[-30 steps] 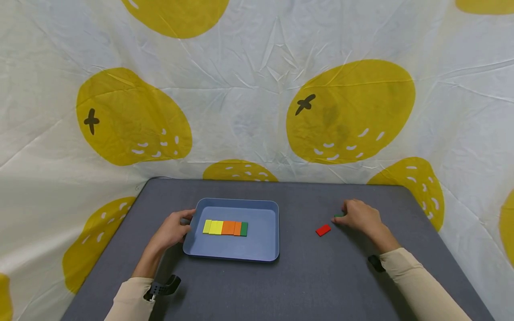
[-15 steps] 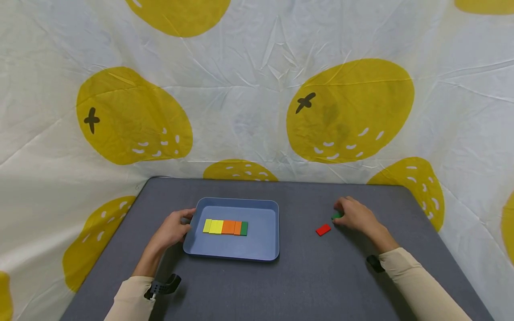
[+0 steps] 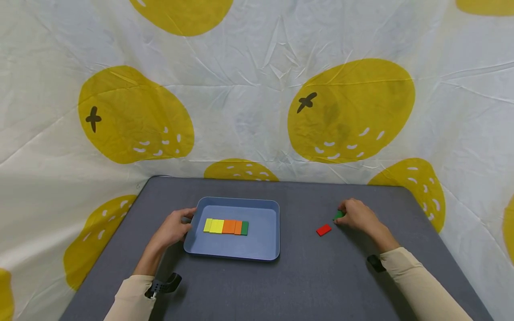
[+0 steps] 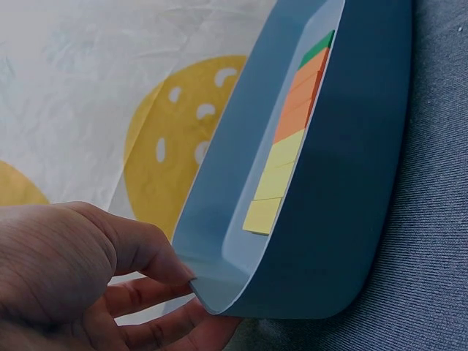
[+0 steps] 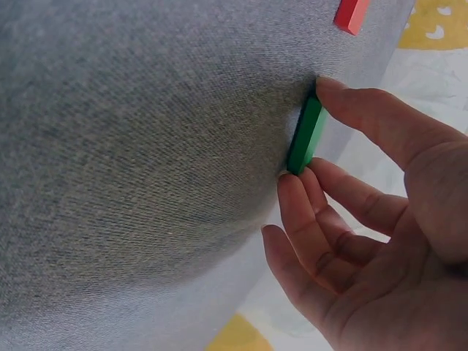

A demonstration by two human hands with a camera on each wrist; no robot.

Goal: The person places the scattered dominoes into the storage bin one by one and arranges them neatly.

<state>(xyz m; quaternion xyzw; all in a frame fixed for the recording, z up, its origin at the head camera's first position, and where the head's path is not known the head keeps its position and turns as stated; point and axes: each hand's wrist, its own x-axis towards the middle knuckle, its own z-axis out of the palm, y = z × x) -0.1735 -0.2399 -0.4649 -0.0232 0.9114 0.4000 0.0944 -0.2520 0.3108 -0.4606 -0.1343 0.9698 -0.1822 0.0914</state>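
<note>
On the left, a blue tray (image 3: 263, 236) lies on the table with my left hand (image 3: 170, 229) at its left end. In the left wrist view the thumb (image 4: 172, 265) pinches the tray's rim, with the other fingers behind and below it. A row of yellow, orange and green tiles (image 3: 229, 227) lies flat inside the tray. My right hand (image 3: 360, 217) holds a loose green tile (image 5: 307, 135) by its ends, between thumb and fingertips, at or just above the table. A red tile (image 3: 323, 230) lies flat beside it, nearer the tray, untouched.
The dark grey table (image 3: 297, 281) has its back edge against a white cloth (image 3: 249, 120) printed with yellow fruit. A stretch of tabletop separates the tray from the red tile. A dark band (image 3: 164, 285) is on the left wrist.
My right hand has shifted slightly, and more of the green tile shows between its fingers. The left hand, tray, tile row and red tile stay put.
</note>
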